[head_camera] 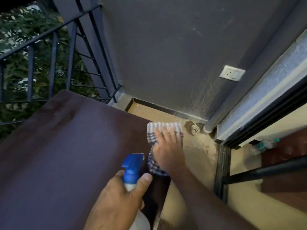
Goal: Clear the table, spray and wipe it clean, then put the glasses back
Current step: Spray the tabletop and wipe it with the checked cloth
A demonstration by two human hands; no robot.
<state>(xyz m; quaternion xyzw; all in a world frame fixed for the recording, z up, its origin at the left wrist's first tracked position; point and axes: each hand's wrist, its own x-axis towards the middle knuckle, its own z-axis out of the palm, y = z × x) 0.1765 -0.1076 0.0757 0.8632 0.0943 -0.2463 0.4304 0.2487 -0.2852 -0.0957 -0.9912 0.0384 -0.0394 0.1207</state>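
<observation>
The left hand (116, 203) comes up from the bottom edge of the view, knuckles up, with its fingers (144, 179) wrapped tight around the neck of a spray bottle (132, 170); the thumb lies across the white neck just under the blue trigger head, and the nozzle points away from the person over the table (58, 155). The right hand (167, 151) reaches in from the lower right on a bare forearm, palm down, fingers spread apart and pressed flat on a checked blue-and-white cloth (163, 130) at the table's far right corner. The cloth appears to hang partly over that corner, though blur makes its edge hard to trace. The dark brown table top fills the left and middle of the view and is bare across its whole visible surface. Its right edge runs down just beside the left hand, with tan floor (196, 155) below it. Beyond the far edge stands a dark railing (54, 52) with leaves behind, and a grey wall (166, 55) with a white socket (232, 75). A round floor drain (194, 129) sits near the cloth, and a sliding door frame (265, 117) closes the right side.
</observation>
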